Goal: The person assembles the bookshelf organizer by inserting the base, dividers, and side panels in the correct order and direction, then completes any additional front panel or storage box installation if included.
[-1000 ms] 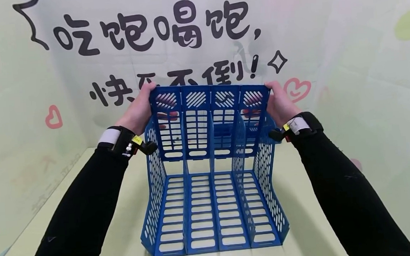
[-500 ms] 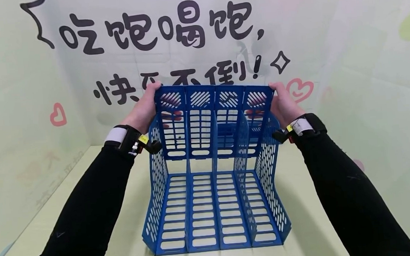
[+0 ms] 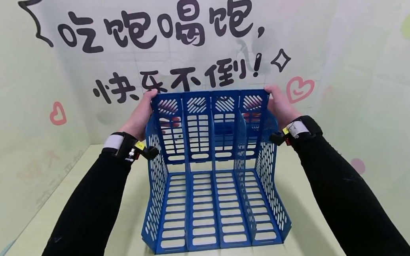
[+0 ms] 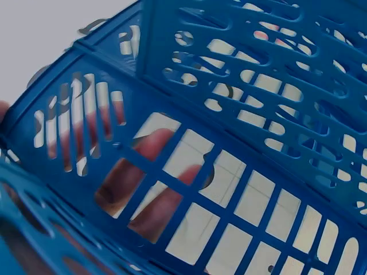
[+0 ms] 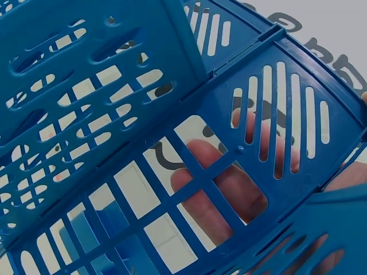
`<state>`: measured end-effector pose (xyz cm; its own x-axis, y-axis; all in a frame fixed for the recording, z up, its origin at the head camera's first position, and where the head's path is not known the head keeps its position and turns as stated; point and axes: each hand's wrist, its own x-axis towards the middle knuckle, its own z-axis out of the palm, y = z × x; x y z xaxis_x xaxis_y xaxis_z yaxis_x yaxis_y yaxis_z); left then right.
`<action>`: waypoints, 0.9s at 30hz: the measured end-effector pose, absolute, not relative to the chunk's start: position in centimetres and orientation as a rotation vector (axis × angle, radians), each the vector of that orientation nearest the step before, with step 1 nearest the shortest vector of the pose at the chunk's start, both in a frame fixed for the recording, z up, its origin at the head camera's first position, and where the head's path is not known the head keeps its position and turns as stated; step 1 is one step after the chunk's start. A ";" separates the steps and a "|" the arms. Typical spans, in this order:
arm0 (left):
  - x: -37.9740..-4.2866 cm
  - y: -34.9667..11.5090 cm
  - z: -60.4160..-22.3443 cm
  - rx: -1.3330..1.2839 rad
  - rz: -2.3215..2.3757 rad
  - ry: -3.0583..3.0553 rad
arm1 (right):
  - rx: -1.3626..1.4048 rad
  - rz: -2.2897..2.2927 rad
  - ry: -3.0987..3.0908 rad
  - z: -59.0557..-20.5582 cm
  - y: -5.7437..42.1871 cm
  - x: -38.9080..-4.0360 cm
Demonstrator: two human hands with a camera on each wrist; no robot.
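A blue plastic file rack with several upright slots stands on the table, its open front facing me. My left hand grips the upper left back corner, thumb near the top edge. In the left wrist view its fingers show behind the slotted back panel. At the upper right back corner, my right hand holds on the same way. Through the back panel in the right wrist view, the fingers of that hand lie flat behind the grid.
The pale table reaches back to a printed cloth wall with large black lettering. Behind the rack's right half, another blue plastic piece shows through the back panel. Wrist cameras are strapped on both wrists.
The rack's top edge has come down a little in the head view, with both hands still on its corners. The back panel looks slightly more upright.
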<state>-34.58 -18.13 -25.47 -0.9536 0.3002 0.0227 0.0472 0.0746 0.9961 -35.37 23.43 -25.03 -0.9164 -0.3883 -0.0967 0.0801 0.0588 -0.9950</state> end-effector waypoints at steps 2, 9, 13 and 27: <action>-34.6 -18.5 -25.8 0.341 1.996 2.095 | -0.315 -1.882 2.038 -25.1 23.3 -35.4; -34.5 -18.4 -26.1 0.328 2.006 2.056 | -0.324 -1.856 2.054 -25.5 23.7 -35.5; -34.6 -18.0 -26.1 0.339 1.990 2.074 | -0.275 -1.911 2.003 -25.9 24.2 -35.8; -35.0 -18.8 -27.8 0.357 1.952 2.046 | -0.301 -1.754 2.234 -27.7 24.2 -36.1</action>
